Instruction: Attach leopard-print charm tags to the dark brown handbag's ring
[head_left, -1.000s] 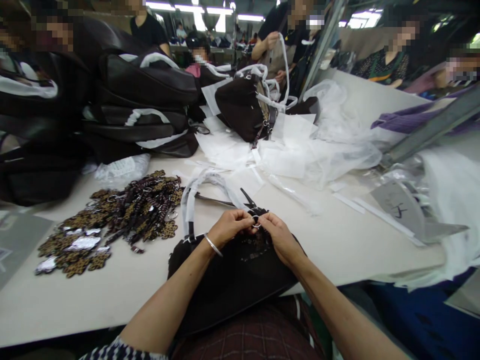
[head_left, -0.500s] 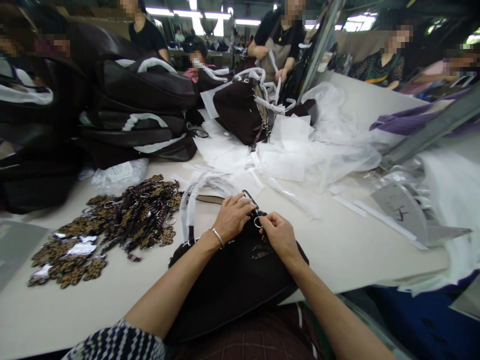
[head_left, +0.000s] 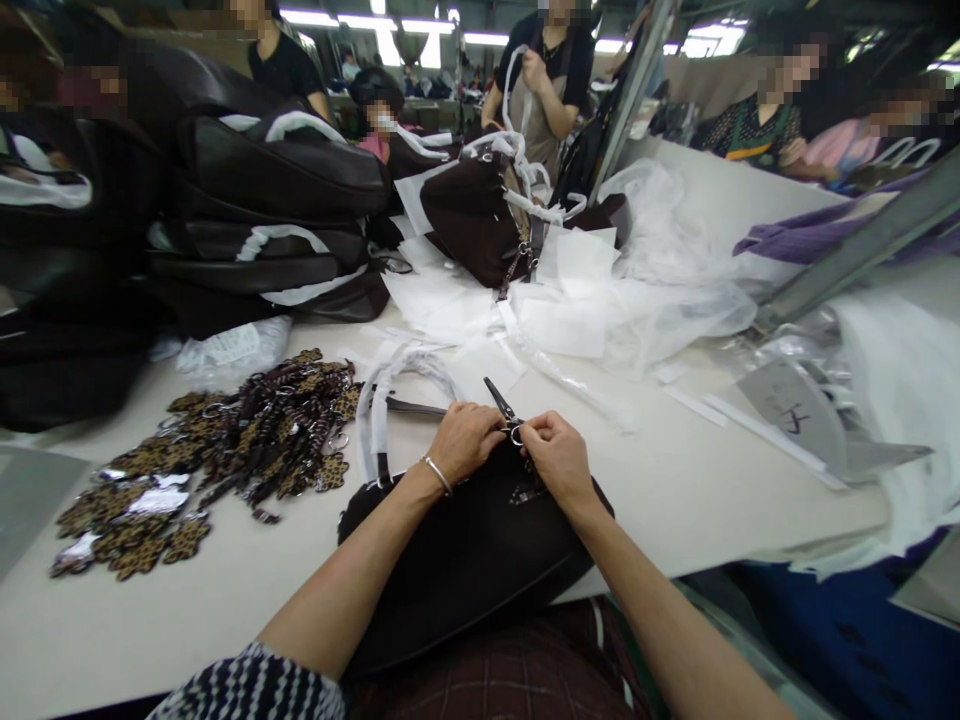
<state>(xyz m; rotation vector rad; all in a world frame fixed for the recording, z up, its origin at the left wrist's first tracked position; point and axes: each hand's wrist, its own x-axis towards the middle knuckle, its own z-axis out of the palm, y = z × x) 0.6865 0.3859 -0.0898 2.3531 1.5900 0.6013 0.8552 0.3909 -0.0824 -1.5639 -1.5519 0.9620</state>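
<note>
At the near edge of the pale table point(head_left: 712, 510), a dark handbag point(head_left: 480, 570) lies between the person's forearms, its handles point(head_left: 380, 425) wrapped in white and looping up at the left end. The right hand point(head_left: 559, 455) has its grip closed, thumb and forefinger pinching a round metal ring point(head_left: 517, 436) near the handbag's top. The left hand point(head_left: 466, 440), with a silver bracelet point(head_left: 439, 476) at the wrist, bends its fingers over a dark strap end point(head_left: 498, 398) beside that ring; its fingertips are partly hidden, so I cannot tell how far this grip is closed or whether it holds the strap.

To the right, a grey card point(head_left: 791, 405) carries dark handwritten strokes, too blurred to read. On the left side, a clear plastic packet point(head_left: 236, 352) bears faint, illegible markings, its contents unclear. In front of it spreads a heap of leopard-print charms point(head_left: 285, 430) with braided dark cords and metal rings. Behind the packet, dark bags point(head_left: 285, 180) with white-wrapped handles are stacked, and another bag point(head_left: 465, 225) leans among white sheets point(head_left: 589, 262).
</note>
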